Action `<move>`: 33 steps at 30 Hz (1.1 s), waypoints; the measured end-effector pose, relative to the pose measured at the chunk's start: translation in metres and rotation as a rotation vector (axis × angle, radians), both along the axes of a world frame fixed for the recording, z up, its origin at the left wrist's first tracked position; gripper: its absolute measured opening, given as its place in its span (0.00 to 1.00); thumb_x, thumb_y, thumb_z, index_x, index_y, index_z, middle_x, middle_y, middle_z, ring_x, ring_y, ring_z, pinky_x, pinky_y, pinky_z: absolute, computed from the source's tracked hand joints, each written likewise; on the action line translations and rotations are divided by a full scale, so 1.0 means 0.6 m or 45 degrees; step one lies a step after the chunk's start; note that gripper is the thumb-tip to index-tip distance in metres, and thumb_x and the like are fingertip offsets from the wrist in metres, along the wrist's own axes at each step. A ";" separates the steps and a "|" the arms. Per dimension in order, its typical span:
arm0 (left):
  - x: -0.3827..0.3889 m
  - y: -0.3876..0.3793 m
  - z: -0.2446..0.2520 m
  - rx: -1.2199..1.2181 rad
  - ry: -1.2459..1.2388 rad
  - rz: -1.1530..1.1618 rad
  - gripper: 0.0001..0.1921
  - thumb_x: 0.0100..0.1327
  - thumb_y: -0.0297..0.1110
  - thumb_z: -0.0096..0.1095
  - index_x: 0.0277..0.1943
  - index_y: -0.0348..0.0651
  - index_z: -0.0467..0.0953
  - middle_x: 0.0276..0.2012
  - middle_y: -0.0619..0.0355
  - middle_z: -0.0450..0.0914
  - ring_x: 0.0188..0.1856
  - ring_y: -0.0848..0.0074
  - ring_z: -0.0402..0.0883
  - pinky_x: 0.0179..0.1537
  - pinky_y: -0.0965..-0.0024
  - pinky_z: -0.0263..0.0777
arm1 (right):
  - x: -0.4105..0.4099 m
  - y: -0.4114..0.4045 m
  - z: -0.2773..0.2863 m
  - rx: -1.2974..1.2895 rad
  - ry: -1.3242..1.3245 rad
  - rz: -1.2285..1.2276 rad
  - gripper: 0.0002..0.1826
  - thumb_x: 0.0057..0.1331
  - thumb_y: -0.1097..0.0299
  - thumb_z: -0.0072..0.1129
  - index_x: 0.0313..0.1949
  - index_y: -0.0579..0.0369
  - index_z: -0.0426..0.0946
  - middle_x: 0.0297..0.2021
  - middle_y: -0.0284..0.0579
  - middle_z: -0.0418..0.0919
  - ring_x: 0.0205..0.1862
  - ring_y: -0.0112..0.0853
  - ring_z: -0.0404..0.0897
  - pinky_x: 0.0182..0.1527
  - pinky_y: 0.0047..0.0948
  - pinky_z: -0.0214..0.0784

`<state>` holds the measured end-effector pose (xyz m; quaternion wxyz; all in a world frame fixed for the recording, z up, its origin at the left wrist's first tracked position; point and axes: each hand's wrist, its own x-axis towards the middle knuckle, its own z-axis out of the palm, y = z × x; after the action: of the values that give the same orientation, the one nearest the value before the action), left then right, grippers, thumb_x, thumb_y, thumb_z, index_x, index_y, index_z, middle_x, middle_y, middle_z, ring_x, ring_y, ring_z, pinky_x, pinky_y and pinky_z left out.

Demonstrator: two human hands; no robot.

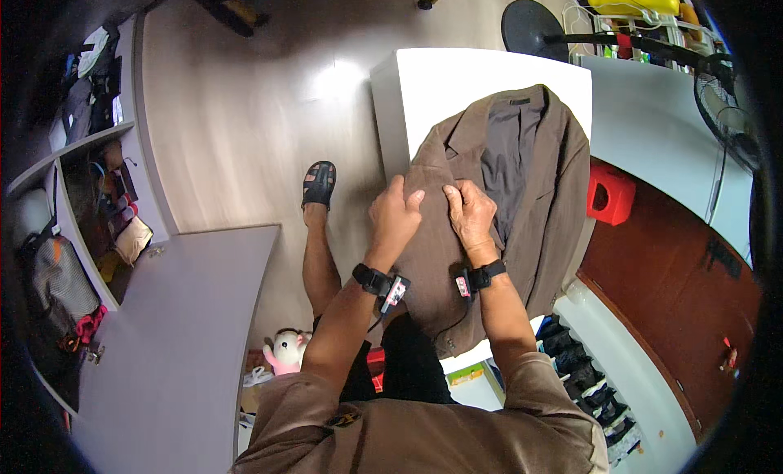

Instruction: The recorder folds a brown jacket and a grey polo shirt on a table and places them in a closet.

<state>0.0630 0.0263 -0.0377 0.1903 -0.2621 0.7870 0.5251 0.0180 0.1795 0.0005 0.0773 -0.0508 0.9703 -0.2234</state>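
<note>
A brown suit jacket [434,229] with a dark grey lining [511,150] lies spread on a white tabletop [489,70], its collar at the far end. My left hand [394,214] pinches the jacket's outer edge at the sleeve side, thumb and fingers close together. Just to its right, my right hand [471,211] grips the brown cloth near the front edge below the lapel. Both hands are level with each other, with jacket fabric between them. The fingertips under the cloth are hidden. A black strap with a small device sits on each wrist.
At left an open cabinet [98,140] holds clothes, its door [183,327] swung out. A black fan base [532,30] stands beyond the table. Right of the table are a red plastic container [610,195] and dark shoes or pouches [575,358]. A plush toy [286,350] is near my leg.
</note>
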 end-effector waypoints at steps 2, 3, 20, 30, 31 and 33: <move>0.003 0.008 -0.009 -0.067 0.192 0.069 0.22 0.66 0.42 0.67 0.54 0.33 0.74 0.36 0.35 0.83 0.41 0.38 0.81 0.45 0.44 0.74 | 0.000 0.006 -0.007 -0.035 0.064 0.035 0.14 0.67 0.58 0.67 0.31 0.54 0.80 0.26 0.46 0.82 0.28 0.43 0.83 0.31 0.38 0.73; 0.008 0.010 -0.010 -0.071 0.191 0.058 0.21 0.67 0.41 0.66 0.54 0.33 0.74 0.34 0.35 0.83 0.40 0.37 0.81 0.44 0.43 0.73 | 0.002 0.009 -0.009 -0.030 0.049 0.034 0.13 0.67 0.58 0.67 0.31 0.54 0.80 0.26 0.46 0.82 0.28 0.43 0.83 0.31 0.38 0.73; 0.031 0.041 0.066 -0.427 0.878 -0.954 0.39 0.59 0.39 0.69 0.70 0.30 0.64 0.74 0.41 0.60 0.77 0.47 0.55 0.77 0.44 0.46 | 0.227 0.090 0.071 -0.042 -0.015 -0.016 0.29 0.63 0.73 0.65 0.63 0.65 0.70 0.63 0.61 0.72 0.67 0.53 0.70 0.71 0.50 0.57; 0.025 0.052 0.035 -0.780 0.694 -1.320 0.46 0.62 0.50 0.64 0.76 0.31 0.55 0.77 0.36 0.52 0.79 0.43 0.47 0.77 0.40 0.37 | 0.313 0.115 -0.013 -0.005 -0.060 0.031 0.33 0.61 0.66 0.68 0.66 0.49 0.72 0.71 0.47 0.64 0.72 0.52 0.59 0.71 0.61 0.51; 0.028 0.053 0.034 -0.800 0.715 -1.333 0.46 0.63 0.49 0.61 0.76 0.31 0.53 0.78 0.35 0.50 0.80 0.42 0.44 0.78 0.40 0.34 | 0.319 0.123 -0.009 -0.044 -0.034 0.035 0.33 0.61 0.66 0.68 0.66 0.49 0.72 0.71 0.47 0.64 0.72 0.52 0.59 0.71 0.61 0.51; 0.028 0.054 0.027 -0.861 0.732 -1.341 0.45 0.64 0.50 0.59 0.77 0.30 0.53 0.78 0.35 0.49 0.80 0.41 0.43 0.78 0.41 0.33 | 0.344 0.137 -0.001 -0.124 -0.034 -0.033 0.33 0.61 0.65 0.69 0.66 0.49 0.72 0.71 0.46 0.65 0.73 0.51 0.58 0.71 0.60 0.50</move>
<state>0.0798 0.0584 -0.0214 0.1118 0.2600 0.9493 0.1369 0.2245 0.2618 -0.0003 0.0849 -0.0390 0.9577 -0.2722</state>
